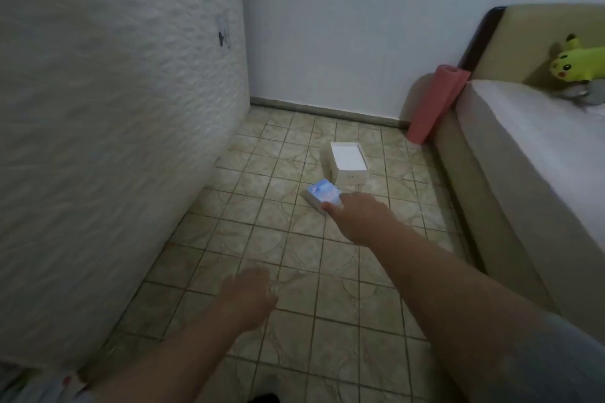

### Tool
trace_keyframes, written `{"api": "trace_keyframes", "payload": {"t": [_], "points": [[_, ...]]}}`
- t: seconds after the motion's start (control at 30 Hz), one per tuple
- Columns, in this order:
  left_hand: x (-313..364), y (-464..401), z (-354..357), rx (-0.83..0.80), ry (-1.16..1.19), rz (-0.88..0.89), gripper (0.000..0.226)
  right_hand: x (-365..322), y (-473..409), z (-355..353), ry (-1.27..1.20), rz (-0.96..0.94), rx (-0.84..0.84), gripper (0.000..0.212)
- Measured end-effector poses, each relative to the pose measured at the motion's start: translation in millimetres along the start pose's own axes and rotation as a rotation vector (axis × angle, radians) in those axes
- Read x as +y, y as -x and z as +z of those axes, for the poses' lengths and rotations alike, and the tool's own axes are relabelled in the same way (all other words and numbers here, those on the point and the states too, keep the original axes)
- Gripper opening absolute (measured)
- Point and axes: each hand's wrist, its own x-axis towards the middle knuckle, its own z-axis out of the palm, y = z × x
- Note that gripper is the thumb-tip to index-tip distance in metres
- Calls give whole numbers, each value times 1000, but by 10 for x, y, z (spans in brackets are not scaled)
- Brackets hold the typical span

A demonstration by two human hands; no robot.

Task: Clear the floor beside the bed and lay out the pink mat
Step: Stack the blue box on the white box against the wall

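A small blue box (322,195) lies on the tiled floor (262,239) beside the bed (523,157). My right hand (357,214) reaches out to it, fingers around its near edge; whether the box is lifted is unclear. Just beyond it an open white box (348,162) sits on the tiles. The rolled pink mat (435,105) stands upright in the far corner, leaning against the bed's headboard. My left hand (247,294) hovers low over the floor with fingers spread, holding nothing.
A white textured wall (114,141) runs along the left side, narrowing the floor strip. A yellow plush toy (576,62) and a grey item (586,93) lie on the mattress at the right. The far wall closes off the corridor.
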Motion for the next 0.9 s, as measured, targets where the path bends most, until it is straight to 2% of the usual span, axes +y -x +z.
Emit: {"api": "trace_keyframes", "payload": {"t": [0.23, 0.37, 0.43, 0.5, 0.7, 0.9], "points": [[-178, -1315, -1447, 170, -3, 27, 62, 61, -555, 511, -52, 147, -202, 62], [-161, -1974, -2207, 262, -61, 55, 63, 157, -738, 813, 41, 148, -390, 54], [-134, -2263, -2471, 281, -55, 71, 64, 210, -918, 878, 4, 236, -440, 65], [-117, -2575, -2652, 295, -67, 80, 63, 255, -1215, 891, -8, 248, -464, 70], [-169, -3434, -2756, 205, -41, 52, 61, 332, -2573, 539, 49, 148, -345, 63], [-468, -4095, -2519, 25, 18, -6, 60, 366, -4277, -329, 87, 32, -173, 56]]}}
